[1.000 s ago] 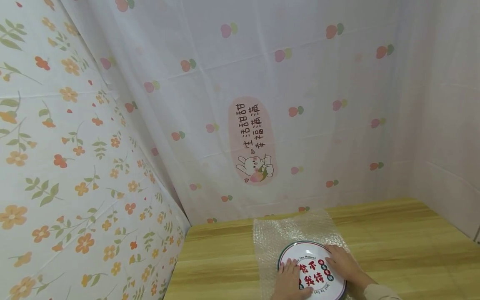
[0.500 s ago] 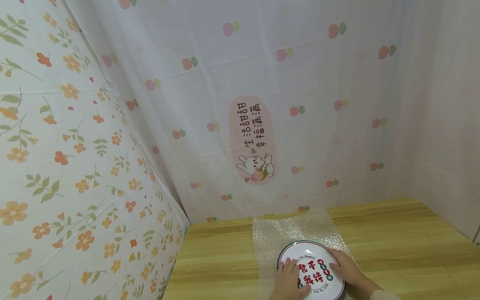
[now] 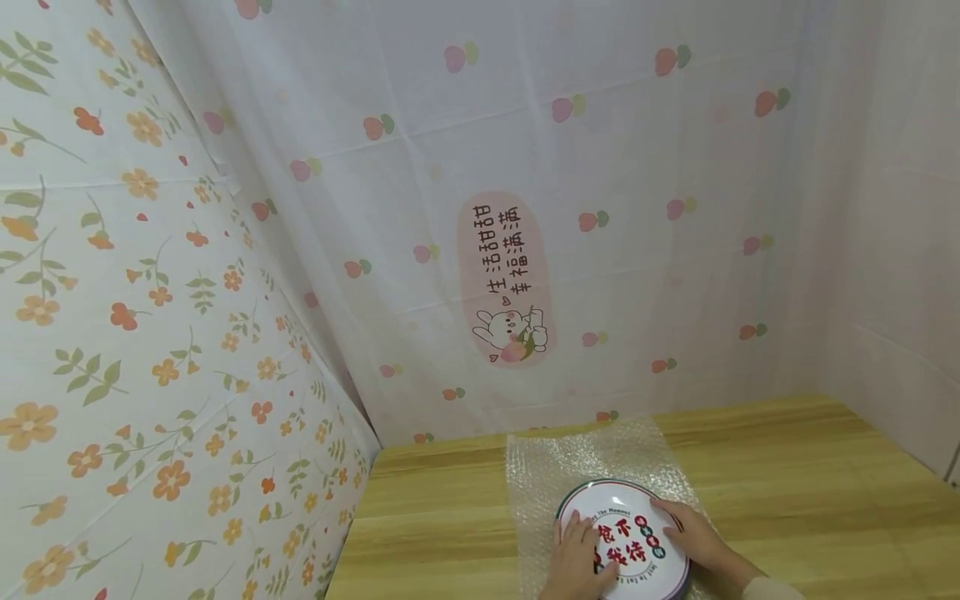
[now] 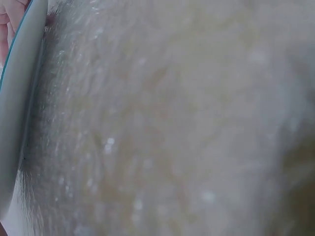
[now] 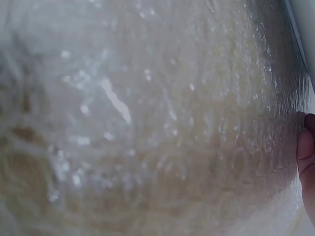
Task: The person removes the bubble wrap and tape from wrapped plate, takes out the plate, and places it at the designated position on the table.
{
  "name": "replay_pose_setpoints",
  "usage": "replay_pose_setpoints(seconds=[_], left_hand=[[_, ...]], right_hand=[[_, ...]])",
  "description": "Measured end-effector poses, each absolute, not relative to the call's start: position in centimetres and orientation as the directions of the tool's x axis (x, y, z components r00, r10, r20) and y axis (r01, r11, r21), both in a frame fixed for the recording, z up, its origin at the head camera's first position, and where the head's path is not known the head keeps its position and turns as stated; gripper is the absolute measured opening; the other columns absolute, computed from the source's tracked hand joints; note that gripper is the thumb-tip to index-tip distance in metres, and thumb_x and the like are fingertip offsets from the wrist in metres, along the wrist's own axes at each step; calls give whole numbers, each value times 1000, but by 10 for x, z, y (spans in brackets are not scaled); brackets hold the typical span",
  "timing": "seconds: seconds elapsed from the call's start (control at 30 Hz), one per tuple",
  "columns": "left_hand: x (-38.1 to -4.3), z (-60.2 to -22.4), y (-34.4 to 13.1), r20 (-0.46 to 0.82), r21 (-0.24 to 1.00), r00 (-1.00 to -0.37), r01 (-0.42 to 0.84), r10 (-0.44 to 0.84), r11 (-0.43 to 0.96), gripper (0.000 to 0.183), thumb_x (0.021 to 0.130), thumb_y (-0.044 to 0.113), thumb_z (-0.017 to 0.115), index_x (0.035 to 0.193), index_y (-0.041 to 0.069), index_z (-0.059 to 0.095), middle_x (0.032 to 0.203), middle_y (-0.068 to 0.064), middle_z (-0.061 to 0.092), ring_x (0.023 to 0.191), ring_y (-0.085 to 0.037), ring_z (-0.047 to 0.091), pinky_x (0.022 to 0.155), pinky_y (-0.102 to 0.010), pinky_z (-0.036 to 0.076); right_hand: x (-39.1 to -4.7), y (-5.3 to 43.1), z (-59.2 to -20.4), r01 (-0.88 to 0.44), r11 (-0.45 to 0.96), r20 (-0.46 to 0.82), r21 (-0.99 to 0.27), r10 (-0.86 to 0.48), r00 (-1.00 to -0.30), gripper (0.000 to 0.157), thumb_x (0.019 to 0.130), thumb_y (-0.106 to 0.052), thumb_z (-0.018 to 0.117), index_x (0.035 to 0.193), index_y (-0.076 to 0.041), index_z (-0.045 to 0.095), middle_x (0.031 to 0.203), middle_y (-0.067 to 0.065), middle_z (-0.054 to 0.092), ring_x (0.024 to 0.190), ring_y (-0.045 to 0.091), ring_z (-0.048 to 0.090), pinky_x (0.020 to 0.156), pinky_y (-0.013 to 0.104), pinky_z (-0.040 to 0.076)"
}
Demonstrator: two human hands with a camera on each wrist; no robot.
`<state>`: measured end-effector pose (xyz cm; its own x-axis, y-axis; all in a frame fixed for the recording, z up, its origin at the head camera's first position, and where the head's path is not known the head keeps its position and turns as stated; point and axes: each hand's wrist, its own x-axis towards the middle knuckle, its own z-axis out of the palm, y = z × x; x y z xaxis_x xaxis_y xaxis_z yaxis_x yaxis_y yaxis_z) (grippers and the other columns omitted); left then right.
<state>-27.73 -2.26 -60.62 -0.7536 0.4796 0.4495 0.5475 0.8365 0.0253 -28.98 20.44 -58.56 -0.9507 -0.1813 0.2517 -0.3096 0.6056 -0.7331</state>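
A round white plate with a green and red rim and red lettering lies face up near the table's front edge. Under it is a sheet of clear bubble wrap. My left hand holds the plate's left side, thumb on its face and fingers at the rim. On the right side, my right hand grips the rim, its thumb over the edge. The left wrist view shows the plate's pale side close to the wrap. Fingers touch the rim's underside in the right wrist view.
The wood-grain table extends to both sides of the wrap. A white printed curtain hangs behind it, and a floral cloth stands along the left. A pale wall panel borders the right.
My right hand has slid outward from the plate's face to its right rim. The left fingers have shifted slightly at the left rim. Plate and bubble wrap stay nearly in place.
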Motion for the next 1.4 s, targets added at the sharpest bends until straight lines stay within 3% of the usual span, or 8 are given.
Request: replay_pose_setpoints(seconds=[0.23,0.47,0.77,0.9,1.0,1.07,1.23,1.4], left_hand=[[-274,-606,-23,511,58,-744,529,431,846,47,81,52,51,107,13,59,115,0,53,116,-23,44,90,-50,34],[-274,-608,-29,511,49,-739,535,438,844,56,84,57,43,114,12,56,123,-6,50,119,-26,40,91,-47,34],[-275,-615,-38,541,17,-696,570,472,821,58,85,56,42,119,10,52,129,-12,45,122,-28,38,92,-44,34],[-271,-618,-41,558,64,-706,560,436,826,65,85,58,40,124,7,47,133,-19,37,121,-33,36,103,-31,21],[-268,-619,-43,567,154,-727,555,387,817,72,84,58,43,129,1,41,135,-26,30,121,-38,34,103,-20,9],[-267,-619,-44,549,204,-753,541,362,816,77,83,58,44,132,-1,37,135,-28,25,121,-39,33,102,-22,13],[-265,-621,-46,442,283,-833,480,331,830,84,82,62,42,134,-3,32,138,-27,20,124,-38,30,95,-36,34],[-265,-621,-47,426,275,-843,467,328,841,85,81,65,40,134,-2,33,138,-25,23,124,-37,29,94,-44,34]], right_hand=[[-290,206,-589,-295,615,252,-732,-158,-955,36,74,12,57,110,13,54,111,31,51,106,47,44,89,54,32],[-289,205,-591,-258,629,229,-734,-128,-965,37,75,10,57,111,12,54,112,31,51,107,48,43,90,55,31],[-288,206,-592,-267,634,256,-726,-112,-960,36,75,10,57,111,11,55,112,31,51,107,47,44,91,54,30],[-286,205,-592,-262,633,255,-728,-105,-961,36,75,10,57,111,11,55,112,30,51,107,47,44,91,53,31],[-286,204,-592,-265,628,264,-731,-98,-960,37,74,11,57,111,11,56,112,30,52,107,46,45,91,52,31],[-287,204,-592,-266,633,264,-727,-101,-959,37,75,10,57,111,11,55,112,30,52,107,46,44,91,52,30],[-288,205,-595,-240,647,237,-724,-93,-967,37,76,10,57,112,11,54,113,30,51,108,46,43,91,52,31],[-290,206,-597,-225,627,217,-745,-91,-972,36,76,10,56,113,12,54,114,31,50,109,47,42,92,53,30]])
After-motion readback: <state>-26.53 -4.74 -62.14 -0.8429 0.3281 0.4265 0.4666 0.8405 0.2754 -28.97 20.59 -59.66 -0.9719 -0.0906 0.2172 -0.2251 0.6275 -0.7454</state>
